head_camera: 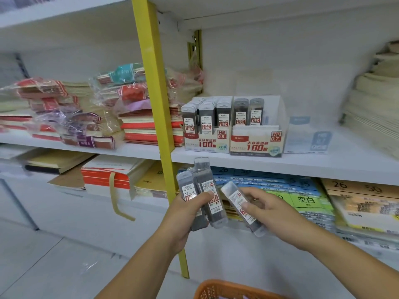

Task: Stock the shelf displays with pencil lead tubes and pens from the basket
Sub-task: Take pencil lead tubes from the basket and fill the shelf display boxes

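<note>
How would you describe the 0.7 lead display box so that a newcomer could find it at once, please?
Look right of the yellow post, along the middle white shelf, where three display boxes stand side by side. It is the middle box: its red tag reads HB 0.7 and only two tubes show in it, while the left box reads HB 0.5 and is packed.

basket [233, 290]: cut off by bottom edge, contents unclear | left hand [185, 212]: fingers hidden behind its bundle of lead tubes [207, 186], tube count unclear | right hand [272, 210]: thumb covers part of single tube [234, 196] label | small print on tubes: too blurred to read | paper stacks [375, 100]: blurred, cut off at right edge
</note>
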Demonstrator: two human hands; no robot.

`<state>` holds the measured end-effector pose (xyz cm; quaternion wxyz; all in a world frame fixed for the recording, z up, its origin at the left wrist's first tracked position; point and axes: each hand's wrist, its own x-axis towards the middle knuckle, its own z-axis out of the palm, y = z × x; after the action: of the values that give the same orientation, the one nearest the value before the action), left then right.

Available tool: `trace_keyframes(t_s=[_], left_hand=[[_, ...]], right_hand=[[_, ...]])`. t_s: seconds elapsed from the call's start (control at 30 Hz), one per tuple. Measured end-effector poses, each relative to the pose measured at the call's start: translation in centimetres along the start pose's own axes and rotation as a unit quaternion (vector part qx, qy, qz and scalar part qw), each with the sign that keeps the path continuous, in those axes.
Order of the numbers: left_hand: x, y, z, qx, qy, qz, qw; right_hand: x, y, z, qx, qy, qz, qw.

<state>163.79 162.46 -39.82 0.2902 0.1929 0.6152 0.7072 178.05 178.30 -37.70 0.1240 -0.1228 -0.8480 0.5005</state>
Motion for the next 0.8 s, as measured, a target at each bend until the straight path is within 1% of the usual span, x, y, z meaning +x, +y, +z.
trace_keyframes(t_s=[0.07,0.2,0.33,0.43,0.63,0.73,0.8], left_hand=[[0.1,0.2,-0.2,0.007,0.002,0.009,1.000],[0.2,0.7,0.1,0.013,-0.003,0.017,1.000],[0.2,0.9,0.8,0.020,-0.006,0.025,0.999],[0.4,1.2,1.0,0.013,0.003,0.030,0.999],[0.4,1.4,0.9,0.006,0.011,0.029,0.999],[0.6,1.7,1.1,0.012,0.006,0.037,0.999],[0.8,2.5,1.3,0.018,-0.003,0.051,0.999]], right_hand=[[-0.3,-0.5,0.0,0.044,-0.010,0.001,0.999],[-0.2,-0.8,0.2,0.004,-0.013,-0.011,1.000],[-0.3,-1.3,-0.2,-0.001,-0.038,0.025,0.999],[-0.5,-1.7,-0.9,0.008,-0.029,0.029,0.999],[-0.8,-1.6,-1.4,0.068,0.058,0.024,0.996],[-0.7,-2.7,-2.0,0.105,0.161,0.003,0.981],[-0.5,-4.6,-3.5,0.094,0.244,-0.042,0.964]])
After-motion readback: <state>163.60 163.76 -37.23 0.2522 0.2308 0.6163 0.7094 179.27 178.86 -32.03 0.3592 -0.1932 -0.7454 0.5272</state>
